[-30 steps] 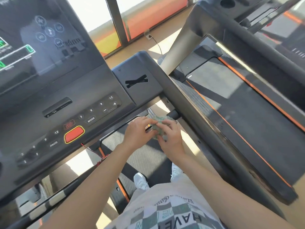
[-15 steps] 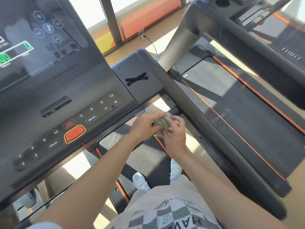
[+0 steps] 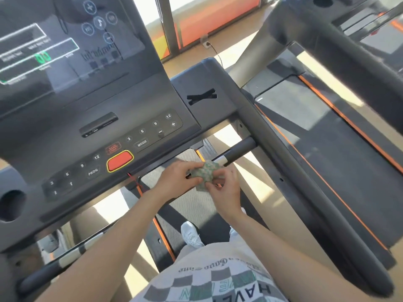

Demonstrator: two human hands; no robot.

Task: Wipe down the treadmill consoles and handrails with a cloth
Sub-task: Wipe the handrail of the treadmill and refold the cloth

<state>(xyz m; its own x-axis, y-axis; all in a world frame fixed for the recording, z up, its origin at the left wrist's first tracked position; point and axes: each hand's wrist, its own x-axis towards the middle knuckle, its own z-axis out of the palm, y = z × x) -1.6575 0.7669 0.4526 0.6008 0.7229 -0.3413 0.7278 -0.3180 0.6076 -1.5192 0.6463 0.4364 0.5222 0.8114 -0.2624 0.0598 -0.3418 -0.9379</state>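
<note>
Status: cloth [image 3: 206,172] is off every surface right now. It's a small green patterned rag, bunched, held in the air just right of and below the red stop button [image 3: 120,160], under the front edge of the console [image 3: 65,131]. Hands are together on it: left hand [image 3: 176,178] grips its left side with curled fingers, right hand [image 3: 224,192] pinches the lower right corner between thumb and fingertips. Reads as refolding or finding a fresh face, not a wipe stroke. Cloth's top corner sits at the white-banded end of the short grip bar [image 3: 237,150] right of the button; touching or just in front, can't tell. Done: can't confirm anything. No wet streaks or clean/dirty edge visible on the console panel, the keypads either side of the button, or the screen [image 3: 65,40] above it, and glare would hide any film. So I'd count as open: screen, keypads, the cup-holder hole [image 3: 11,205] far left of the button, the short grip bar, the left grip bar [image 3: 39,277] down-left of the button, and the long side handrail [image 3: 301,192] running right of the button. A second treadmill [image 3: 327,131] stands further right, past that rail; the task says consoles plural and its console is barely in frame, so that one is open too. Person stands on the belt [image 3: 192,205] below the button, console within reach. Estimate: between passes on this machine. Likely next contact is the short grip bar, being nearest the cloth.
</note>
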